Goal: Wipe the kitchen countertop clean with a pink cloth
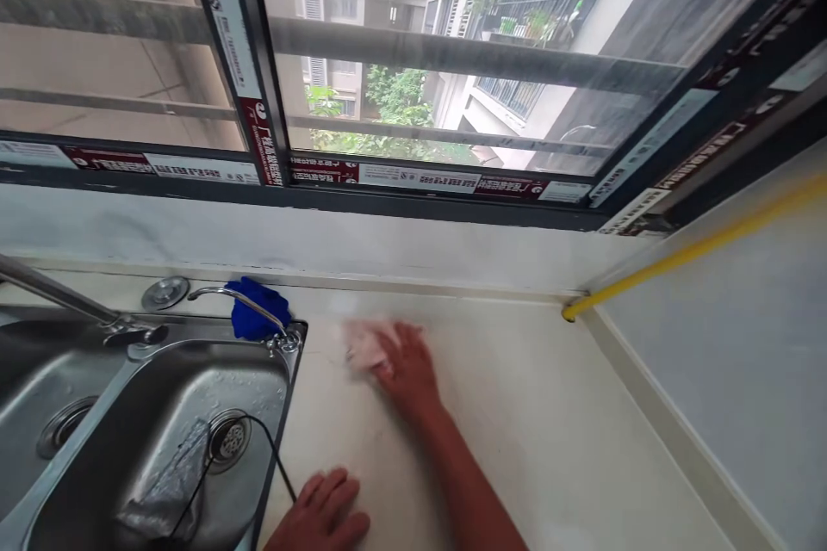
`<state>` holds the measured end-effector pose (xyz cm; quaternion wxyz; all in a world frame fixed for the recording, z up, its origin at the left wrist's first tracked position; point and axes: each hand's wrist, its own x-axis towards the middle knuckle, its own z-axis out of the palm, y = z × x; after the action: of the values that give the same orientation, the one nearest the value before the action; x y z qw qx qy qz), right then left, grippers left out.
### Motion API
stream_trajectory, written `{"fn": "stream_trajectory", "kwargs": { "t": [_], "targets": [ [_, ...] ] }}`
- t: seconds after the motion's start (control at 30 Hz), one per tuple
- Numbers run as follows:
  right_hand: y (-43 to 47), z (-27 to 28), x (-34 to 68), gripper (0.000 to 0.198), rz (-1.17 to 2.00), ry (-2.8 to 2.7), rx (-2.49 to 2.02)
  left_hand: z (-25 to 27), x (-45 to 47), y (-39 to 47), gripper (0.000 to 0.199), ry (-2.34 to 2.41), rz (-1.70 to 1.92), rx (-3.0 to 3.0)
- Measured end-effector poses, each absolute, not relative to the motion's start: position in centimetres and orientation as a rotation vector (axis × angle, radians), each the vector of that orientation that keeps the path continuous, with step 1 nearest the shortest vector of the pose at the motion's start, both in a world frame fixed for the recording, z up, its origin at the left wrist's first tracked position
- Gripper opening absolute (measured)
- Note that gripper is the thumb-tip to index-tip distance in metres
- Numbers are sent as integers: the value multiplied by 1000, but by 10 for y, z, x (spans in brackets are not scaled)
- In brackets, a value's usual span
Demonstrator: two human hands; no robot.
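Note:
My right hand [408, 368] presses a crumpled pale pink cloth [368, 343] against the cream countertop [517, 422]; both are smeared by motion. The cloth bunches out beyond the fingertips on the left side, and the palm side is hidden. My left hand [323, 512] lies on the counter at the bottom of the view, close to the sink's right edge. Its fingers are stretched out and nothing shows in them. A thin black cable [275, 452] runs from the sink to beside these fingers.
To the left is a steel double sink [122, 413] with a grey plastic bag [171, 482] in the nearer basin. A blue cloth [258, 310] sits behind the small curved tap [242, 300]. A yellow pipe [685, 251] slants along the right wall, below the window.

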<state>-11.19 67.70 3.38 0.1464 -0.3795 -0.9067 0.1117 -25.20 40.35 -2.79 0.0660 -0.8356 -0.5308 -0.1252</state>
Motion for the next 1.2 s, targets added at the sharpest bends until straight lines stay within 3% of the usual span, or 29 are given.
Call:
{"fn": "stream_trajectory", "kwargs": {
  "t": [0.2, 0.4, 0.57, 0.77, 0.83, 0.93, 1.03, 1.13, 1.2],
  "targets": [
    [754, 43, 55, 55, 18, -1998, -2104, -25, -252, 406, 44, -1588, -385, -2507],
    [675, 41, 191, 68, -72, -1489, -2486, -18, -248, 406, 53, -1653, -403, -2552],
    [664, 40, 165, 68, -131, -1292, -2519, -1, -245, 407, 55, -1650, -407, -2638],
    [656, 29, -11, 49, 23, -1909, -2127, 27, -243, 410, 57, -1729, -339, -2707],
    [627, 25, -67, 54, 110, -2145, -1908, 29, -243, 410, 56, -1754, -342, -2720],
    [574, 29, -126, 64, 461, -2553, -1332, 21, -242, 410, 58, -1780, -364, -2753],
    [544, 44, -159, 60, 755, -2723, -942, 6, -241, 411, 64, -1759, -438, -2785],
    [557, 61, -180, 61, 729, -2791, -737, -11, -240, 410, 66, -1693, -472, -2694],
    [591, 71, -187, 60, 558, -2846, -596, -19, -239, 408, 56, -1679, -470, -2560]
  ]
}}
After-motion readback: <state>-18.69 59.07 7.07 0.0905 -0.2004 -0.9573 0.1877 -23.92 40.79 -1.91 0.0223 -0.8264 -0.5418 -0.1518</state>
